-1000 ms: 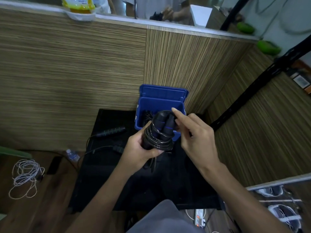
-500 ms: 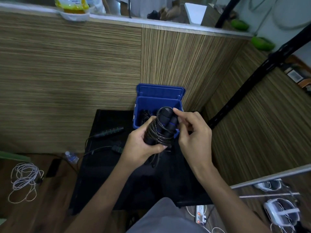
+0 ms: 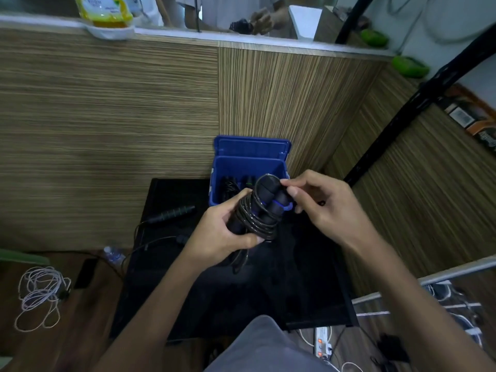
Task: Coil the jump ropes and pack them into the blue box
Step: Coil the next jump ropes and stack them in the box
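My left hand [image 3: 225,232] grips a coiled jump rope [image 3: 257,210] just before the blue box [image 3: 249,167], my right hand [image 3: 319,202] pinching its last loop. Rope already lies inside; another rope [image 3: 171,213] waits uncoiled on the table [image 3: 295,291].

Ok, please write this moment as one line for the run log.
left hand grips black coiled jump rope with blue-ringed handles | right hand pinches its rope loop | open blue plastic box holds ropes | stage: coiling
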